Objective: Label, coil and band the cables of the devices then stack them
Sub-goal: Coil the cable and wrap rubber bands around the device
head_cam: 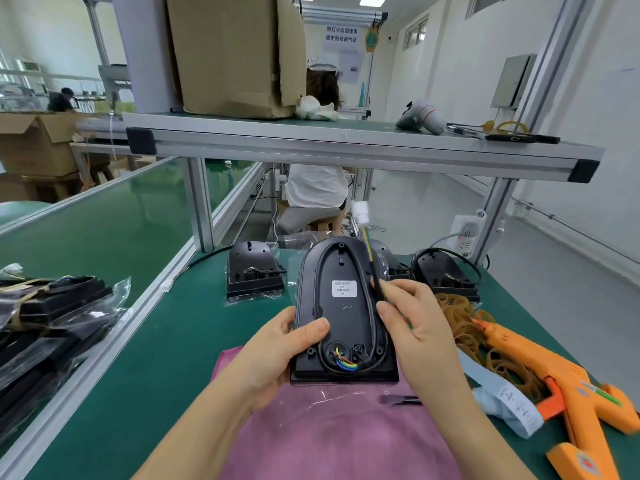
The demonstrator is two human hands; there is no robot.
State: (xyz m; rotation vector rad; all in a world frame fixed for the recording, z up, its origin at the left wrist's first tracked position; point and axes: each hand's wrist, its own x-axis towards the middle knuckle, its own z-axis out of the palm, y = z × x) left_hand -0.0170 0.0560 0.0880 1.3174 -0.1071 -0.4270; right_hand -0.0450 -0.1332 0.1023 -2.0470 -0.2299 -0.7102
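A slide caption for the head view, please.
Left hand holds a black device; right hand pinches its cable over a pink cloth.

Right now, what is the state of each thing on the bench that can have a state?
device: held above the pink cloth, back towards the camera, labelled.
cable: partly laid in the device's groove, end free, not banded.
white connector: in the air, unplugged.
left hand: grips the device.
right hand: pinches the cable.
rubber bands: loose pile.
glue gun: lying on the table, not held.
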